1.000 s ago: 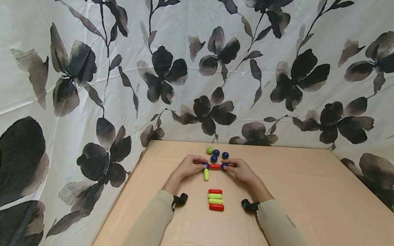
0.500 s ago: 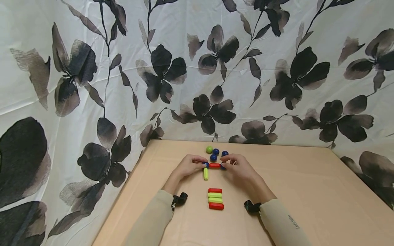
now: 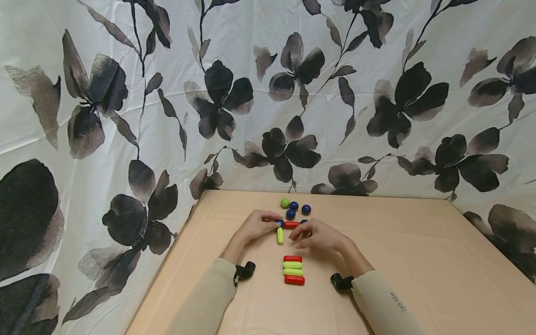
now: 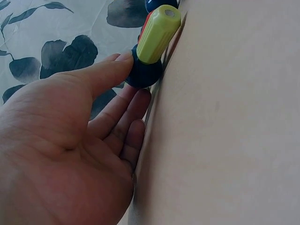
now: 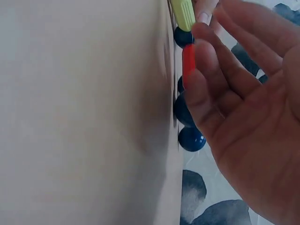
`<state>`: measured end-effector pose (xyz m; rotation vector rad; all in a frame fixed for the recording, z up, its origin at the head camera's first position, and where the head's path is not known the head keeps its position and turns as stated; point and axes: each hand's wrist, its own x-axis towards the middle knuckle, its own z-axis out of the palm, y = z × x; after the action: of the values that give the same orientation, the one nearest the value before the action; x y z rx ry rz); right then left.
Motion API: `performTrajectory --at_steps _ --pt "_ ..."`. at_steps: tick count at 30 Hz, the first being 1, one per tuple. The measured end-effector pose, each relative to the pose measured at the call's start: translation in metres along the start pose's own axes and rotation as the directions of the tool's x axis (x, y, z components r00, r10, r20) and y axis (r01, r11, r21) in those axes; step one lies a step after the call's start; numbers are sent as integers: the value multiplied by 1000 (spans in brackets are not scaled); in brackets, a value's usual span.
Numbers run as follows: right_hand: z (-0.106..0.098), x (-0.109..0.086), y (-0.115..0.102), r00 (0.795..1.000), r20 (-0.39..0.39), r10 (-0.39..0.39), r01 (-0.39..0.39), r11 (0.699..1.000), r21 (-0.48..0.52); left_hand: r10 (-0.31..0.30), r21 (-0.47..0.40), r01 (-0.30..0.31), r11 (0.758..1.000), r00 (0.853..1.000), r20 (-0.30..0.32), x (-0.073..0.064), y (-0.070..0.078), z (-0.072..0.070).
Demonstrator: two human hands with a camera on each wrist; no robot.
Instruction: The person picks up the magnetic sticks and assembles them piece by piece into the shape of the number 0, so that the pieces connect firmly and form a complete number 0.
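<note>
My left hand (image 3: 256, 227) pinches a blue ball (image 4: 144, 74) between thumb and fingers. A yellow-green rod (image 3: 280, 236) is joined to that ball and points toward me. From the same ball a red rod (image 3: 291, 224) runs right to a second blue ball (image 3: 304, 222), mostly hidden behind my right fingers in the head view. My right hand (image 3: 320, 235) hovers just in front of the red rod with fingers loosely bent, holding nothing. In the right wrist view its thumb and fingers overlap the red rod, and whether they touch it is unclear.
Behind the joined pieces lie a green ball (image 3: 285, 203) and several loose blue balls (image 3: 291, 214). Nearer me, red and yellow-green rods (image 3: 293, 265) lie in a stacked row on the tan table (image 3: 418, 260). A floral cloth (image 3: 268, 107) hangs behind the table's far edge.
My right hand has let go of the right-hand blue ball and moved left and toward me. The left hand keeps its pinch in the same place.
</note>
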<state>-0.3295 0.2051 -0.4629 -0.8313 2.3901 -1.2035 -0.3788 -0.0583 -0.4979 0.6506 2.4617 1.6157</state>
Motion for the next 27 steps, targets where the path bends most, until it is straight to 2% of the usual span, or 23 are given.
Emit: performTrajectory --at_steps 5,13,19,27 --pt "6 2 -3 996 89 -11 11 1000 -3 4 9 -4 1000 1000 0 0 0 0" --pt "11 4 -6 989 149 -16 14 1000 10 3 15 -3 1000 1000 2 -2 4 0" --pt "15 5 -8 988 156 -10 16 999 -33 -1 8 1 1000 1000 -4 -2 3 0" --pt "17 4 -12 993 120 -14 22 998 -67 -7 4 7 1000 1000 1 0 1 0"
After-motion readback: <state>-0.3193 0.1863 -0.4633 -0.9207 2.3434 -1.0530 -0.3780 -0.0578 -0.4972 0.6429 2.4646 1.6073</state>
